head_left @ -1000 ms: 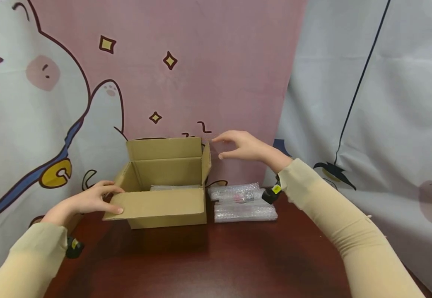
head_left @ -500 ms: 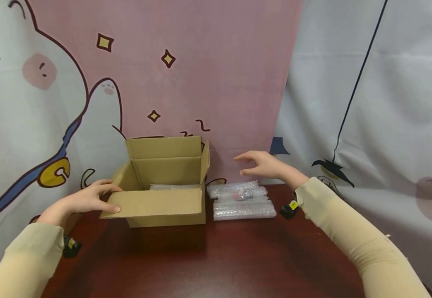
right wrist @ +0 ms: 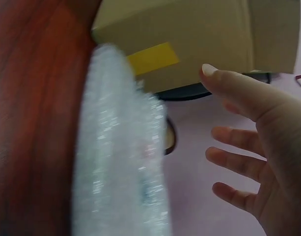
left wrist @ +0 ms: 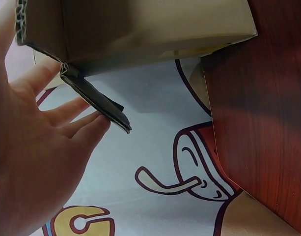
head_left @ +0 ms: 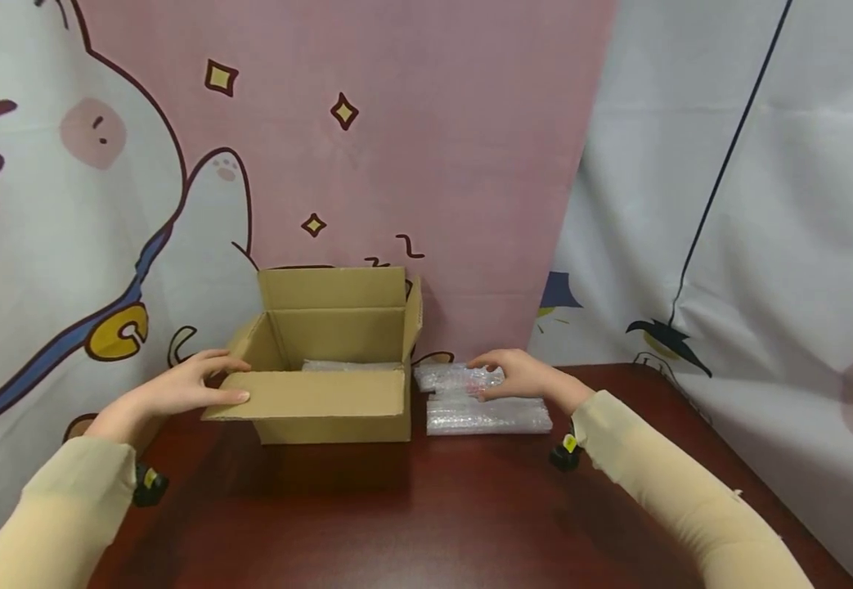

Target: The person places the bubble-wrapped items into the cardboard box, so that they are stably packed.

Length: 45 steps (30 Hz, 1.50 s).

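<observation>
An open cardboard box (head_left: 334, 429) stands on the table with its flaps spread out. My left hand (head_left: 176, 391) holds its near left corner. The thumb lies on the front flap (head_left: 316, 393) and the fingers reach to the left flap; in the left wrist view the fingers (left wrist: 94, 125) touch that flap's outer side. To the right of the box lie flat bubble-wrap packages (head_left: 488, 415), with something pinkish blurred inside. Just over them is my right hand (head_left: 518, 376), thumb and fingers apart. The right wrist view shows this hand (right wrist: 268, 147) beside the bubble wrap (right wrist: 118, 162), gripping nothing.
More bubble wrap (head_left: 348, 366) lies inside the box, mostly hidden by the front flap. Behind the table (head_left: 426, 515) hangs a printed pink and white curtain (head_left: 485, 147). A strip of yellow tape (right wrist: 152, 59) is on the box's right side.
My right hand has moved from beside the box's upper right edge to the right and down, over the bubble-wrap packages. The left hand has stayed at the box's corner.
</observation>
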Tool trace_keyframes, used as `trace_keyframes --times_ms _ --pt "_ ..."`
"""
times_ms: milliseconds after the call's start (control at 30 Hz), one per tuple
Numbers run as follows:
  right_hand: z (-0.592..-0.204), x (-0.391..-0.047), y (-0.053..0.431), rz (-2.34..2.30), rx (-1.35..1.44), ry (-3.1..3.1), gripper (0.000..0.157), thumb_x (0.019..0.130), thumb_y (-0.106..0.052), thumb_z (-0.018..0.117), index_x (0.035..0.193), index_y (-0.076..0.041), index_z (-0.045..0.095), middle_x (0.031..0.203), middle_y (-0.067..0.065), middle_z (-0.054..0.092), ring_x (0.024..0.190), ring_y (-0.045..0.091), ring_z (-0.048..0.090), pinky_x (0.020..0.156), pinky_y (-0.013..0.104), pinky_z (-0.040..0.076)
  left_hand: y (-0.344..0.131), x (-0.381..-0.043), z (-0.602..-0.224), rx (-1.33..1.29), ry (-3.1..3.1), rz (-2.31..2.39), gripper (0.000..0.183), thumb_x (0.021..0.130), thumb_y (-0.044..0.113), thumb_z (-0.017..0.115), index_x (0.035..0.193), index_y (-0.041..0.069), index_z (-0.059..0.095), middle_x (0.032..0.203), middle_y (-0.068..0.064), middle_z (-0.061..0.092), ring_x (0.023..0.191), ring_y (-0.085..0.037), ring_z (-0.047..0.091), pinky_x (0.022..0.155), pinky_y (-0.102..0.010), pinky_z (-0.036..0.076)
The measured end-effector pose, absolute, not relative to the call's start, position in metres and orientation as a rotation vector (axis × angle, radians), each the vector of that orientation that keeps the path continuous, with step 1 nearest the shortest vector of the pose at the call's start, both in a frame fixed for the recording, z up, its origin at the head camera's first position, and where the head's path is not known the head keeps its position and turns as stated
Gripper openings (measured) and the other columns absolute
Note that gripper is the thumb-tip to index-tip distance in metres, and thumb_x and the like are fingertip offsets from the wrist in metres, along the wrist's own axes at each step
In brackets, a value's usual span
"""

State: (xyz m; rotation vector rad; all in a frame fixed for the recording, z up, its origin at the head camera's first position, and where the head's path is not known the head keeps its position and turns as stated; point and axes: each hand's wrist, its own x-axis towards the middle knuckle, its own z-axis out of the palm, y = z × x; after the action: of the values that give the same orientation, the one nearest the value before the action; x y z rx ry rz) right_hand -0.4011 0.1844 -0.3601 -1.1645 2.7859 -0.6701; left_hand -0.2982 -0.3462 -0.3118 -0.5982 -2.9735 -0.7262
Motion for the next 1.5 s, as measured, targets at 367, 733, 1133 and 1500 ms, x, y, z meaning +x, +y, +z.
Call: trace_keyframes --times_ms 367,733,1133,1500 --pt "-0.406 -0.409 0.192 -0.624 -1.204 2.756 0.062 0.079 -0.031 0.082 0.132 -0.007 0.060 0.127 0.008 0.062 0.114 0.031 0.059 0.090 0.049 0.049 -0.343 -0.296 -0.312 -0.624 -2.946 -0.786 0.067 0.087 0.036 0.072 0.138 -0.002 0.050 0.145 -0.035 0.027 0.130 -0.053 0.030 0.095 -0.066 0.035" --pt "-0.420 -0.416 0.187 -0.464 -1.339 2.829 0.065 0.072 -0.033 0.086 0.126 -0.003 0.065 0.125 0.010 0.063 0.111 0.026 0.061 0.090 0.044 0.050 -0.345 -0.298 -0.315 -0.615 -2.938 -0.767 0.068 0.086 0.036 0.073 0.137 -0.003 0.051 0.144 -0.035 0.030 0.131 -0.053 0.028 0.096 -0.067 0.034" --pt "-0.423 -0.417 0.182 -0.406 -1.277 2.880 0.064 0.069 -0.034 0.088 0.122 -0.006 0.068 0.120 0.007 0.066 0.108 0.023 0.061 0.090 0.042 0.050 -0.346 -0.301 -0.315 -0.644 -2.919 -0.769 0.067 0.086 0.034 0.073 0.137 -0.003 0.051 0.143 -0.034 0.033 0.131 -0.052 0.029 0.096 -0.066 0.034" --pt "-0.427 -0.415 0.184 -0.408 -1.274 2.894 0.063 0.070 -0.035 0.087 0.124 -0.008 0.068 0.120 0.006 0.065 0.106 0.022 0.062 0.088 0.042 0.050 -0.346 -0.300 -0.315 -0.615 -2.934 -0.753 0.069 0.085 0.036 0.074 0.137 -0.003 0.051 0.144 -0.034 0.031 0.131 -0.053 0.028 0.097 -0.068 0.031"
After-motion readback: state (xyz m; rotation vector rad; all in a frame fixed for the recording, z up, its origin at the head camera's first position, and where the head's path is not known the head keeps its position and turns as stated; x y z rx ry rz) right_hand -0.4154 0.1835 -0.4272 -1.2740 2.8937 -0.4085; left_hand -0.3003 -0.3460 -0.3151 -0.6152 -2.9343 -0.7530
